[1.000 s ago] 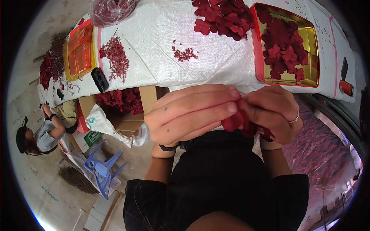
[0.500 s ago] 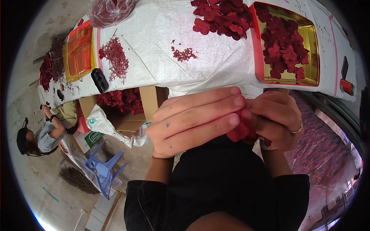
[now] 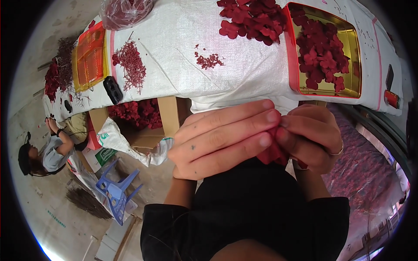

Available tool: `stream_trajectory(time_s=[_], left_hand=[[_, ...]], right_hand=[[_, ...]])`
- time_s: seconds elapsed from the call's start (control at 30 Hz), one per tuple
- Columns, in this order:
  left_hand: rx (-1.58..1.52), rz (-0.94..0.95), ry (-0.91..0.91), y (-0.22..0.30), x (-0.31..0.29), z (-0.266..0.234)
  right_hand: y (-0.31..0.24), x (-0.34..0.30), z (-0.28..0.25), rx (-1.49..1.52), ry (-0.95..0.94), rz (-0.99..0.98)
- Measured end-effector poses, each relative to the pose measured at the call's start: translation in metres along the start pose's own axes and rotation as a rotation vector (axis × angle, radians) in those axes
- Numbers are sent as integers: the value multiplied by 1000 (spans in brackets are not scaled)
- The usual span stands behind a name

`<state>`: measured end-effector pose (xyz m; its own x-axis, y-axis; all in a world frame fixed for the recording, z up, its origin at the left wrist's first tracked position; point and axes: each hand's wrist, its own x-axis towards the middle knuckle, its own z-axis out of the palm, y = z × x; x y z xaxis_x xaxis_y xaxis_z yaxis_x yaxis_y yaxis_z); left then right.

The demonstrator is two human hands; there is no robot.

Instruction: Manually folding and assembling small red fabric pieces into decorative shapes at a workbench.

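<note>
Red flower petals [image 3: 273, 155] are pinched between my two hands, just beyond the dark shirt front. My left hand [image 3: 224, 138] reaches across with its fingers long and pressed together, its tips against the red piece. From the other side, my right hand [image 3: 314, 135] grips the same piece between thumb and curled fingers; a ring shows on one finger. The left palm side and much of the flower are hidden. Beyond the hands, a gold tin [image 3: 355, 80] with a red rim holds red flowers [image 3: 320, 56], and a loose pile of red flowers [image 3: 252, 19] lies beside it.
On the white-sheeted table lie small red bits [image 3: 209, 61], a heap of thin red stems [image 3: 133, 65], an orange tray [image 3: 90, 58], a black case [image 3: 112, 90] and a plastic bag [image 3: 124, 15]. Below stand a cardboard box [image 3: 169, 114] and blue stool [image 3: 116, 189]. Another person [image 3: 56, 150] works left.
My hands stay together but have shifted slightly right. The red petals between them have turned and now look more bunched beneath my left fingertips.
</note>
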<state>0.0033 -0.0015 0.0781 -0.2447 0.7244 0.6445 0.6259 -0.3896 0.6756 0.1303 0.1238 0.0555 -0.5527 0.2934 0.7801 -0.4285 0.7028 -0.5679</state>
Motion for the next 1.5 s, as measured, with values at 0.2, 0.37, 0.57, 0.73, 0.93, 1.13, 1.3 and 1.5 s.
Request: stream_trajectory(time_s=[0.2,0.37,0.57,0.73,0.93,1.13,1.3,1.5], left_hand=[[19,64,-8,-3,2,1],[44,82,38,-4,0,5],[64,96,3,-5,1,2],[88,99,1,-3,2,4],[132,127,-120,-2,4,-2],[33,53,-95,-2,7,-1],[93,79,-121,-4,6,-2],[91,58,-158,-2,7,-3]], right_hand=[[1,-2,-2,-2,9,-11],[1,0,-4,32,-19,14],[0,2,-9,75,-92,91],[-2,2,-7,49,-57,95],[2,2,-12,56,-94,28],[0,7,-11,-13,-144,-12],[-7,8,-3,-82,6,78],[-8,4,-6,-105,-11,106]])
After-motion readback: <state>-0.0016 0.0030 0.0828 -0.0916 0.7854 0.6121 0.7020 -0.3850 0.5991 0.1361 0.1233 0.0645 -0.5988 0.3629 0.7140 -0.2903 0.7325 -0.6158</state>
